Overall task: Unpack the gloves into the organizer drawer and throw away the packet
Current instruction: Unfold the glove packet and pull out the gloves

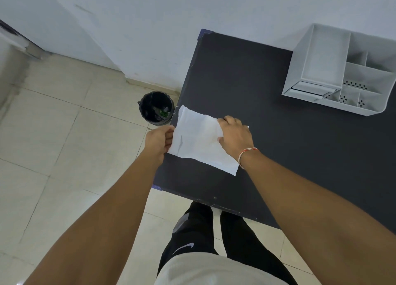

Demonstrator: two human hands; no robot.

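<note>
At the table (pixel 267 134) edge, both hands gripping packet (pixel 199 141), bin (pixel 156 108) near

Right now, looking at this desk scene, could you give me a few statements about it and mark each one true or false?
1. Both hands touch the white packet. True.
2. The packet lies inside the bin. False: it lies on the black table, near the edge.
3. The bin stands on the floor beside the table. True.
4. The white organizer sits on the floor. False: it sits on the table, at its far right.
5. The right hand wears a wrist band. True.
</note>
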